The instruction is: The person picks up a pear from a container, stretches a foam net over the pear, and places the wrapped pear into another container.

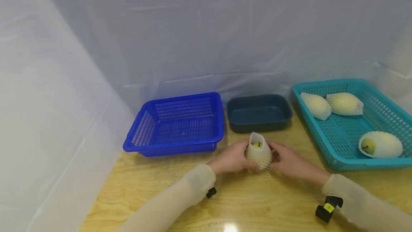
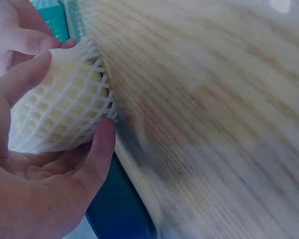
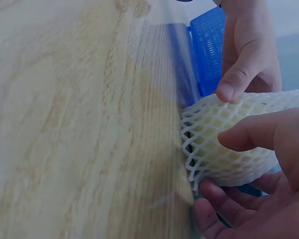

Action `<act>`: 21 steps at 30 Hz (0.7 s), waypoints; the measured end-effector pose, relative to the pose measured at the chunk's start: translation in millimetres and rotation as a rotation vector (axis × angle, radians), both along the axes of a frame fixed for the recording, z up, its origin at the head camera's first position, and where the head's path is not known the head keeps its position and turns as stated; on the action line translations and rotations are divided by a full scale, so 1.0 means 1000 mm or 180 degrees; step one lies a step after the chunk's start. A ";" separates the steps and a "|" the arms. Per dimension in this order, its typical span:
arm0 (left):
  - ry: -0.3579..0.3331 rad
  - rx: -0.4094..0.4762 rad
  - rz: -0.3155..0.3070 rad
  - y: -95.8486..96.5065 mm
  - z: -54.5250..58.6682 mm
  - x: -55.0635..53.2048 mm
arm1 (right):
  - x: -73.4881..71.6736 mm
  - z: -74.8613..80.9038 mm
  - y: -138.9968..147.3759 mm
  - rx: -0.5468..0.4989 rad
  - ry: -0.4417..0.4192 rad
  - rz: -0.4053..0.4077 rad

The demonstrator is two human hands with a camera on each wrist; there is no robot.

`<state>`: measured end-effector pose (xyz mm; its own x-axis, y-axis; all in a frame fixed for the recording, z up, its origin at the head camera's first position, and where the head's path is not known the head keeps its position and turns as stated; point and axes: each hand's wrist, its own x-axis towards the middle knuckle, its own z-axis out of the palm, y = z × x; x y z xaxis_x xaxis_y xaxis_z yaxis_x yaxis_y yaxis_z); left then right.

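A yellow-green pear [image 1: 257, 145] with a short dark stem stands in a white foam net sleeve [image 1: 259, 157], just above the wooden table. My left hand [image 1: 232, 156] grips its left side, thumb at the front. On the other side my right hand [image 1: 288, 161] holds the sleeve with thumb and fingers. In the left wrist view, the foam mesh [image 2: 65, 102] bulges round the pear between the left hand's thumb and fingers. The right wrist view shows the sleeve's open lower edge [image 3: 190, 149] close to the table, with the right thumb [image 3: 246, 133] on the mesh.
Behind the left hand stands a blue perforated basket [image 1: 180, 141]. A dark teal tray [image 1: 259, 126] is directly behind the pear. The turquoise basket [image 1: 344, 131] at right holds three net-sleeved pears, one near its front [image 1: 384, 145]. Pale plastic sheeting [image 1: 199, 28] hangs behind.
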<state>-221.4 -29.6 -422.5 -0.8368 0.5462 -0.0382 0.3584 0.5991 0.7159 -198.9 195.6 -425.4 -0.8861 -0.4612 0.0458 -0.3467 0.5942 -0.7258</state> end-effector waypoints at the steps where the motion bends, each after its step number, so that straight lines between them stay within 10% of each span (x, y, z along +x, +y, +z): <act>1: -0.0008 -0.0029 0.0008 0.000 0.000 0.000 | 0.000 0.000 0.000 0.0007 -0.0055 0.0016; 14: 0.0032 -0.0173 -0.0029 0.007 -0.003 0.001 | -0.001 -0.006 -0.003 -0.0035 -0.0158 -0.0071; 21: -0.0134 0.0297 0.0052 0.006 -0.002 0.003 | -0.001 -0.010 -0.001 -0.0531 -0.0343 0.0008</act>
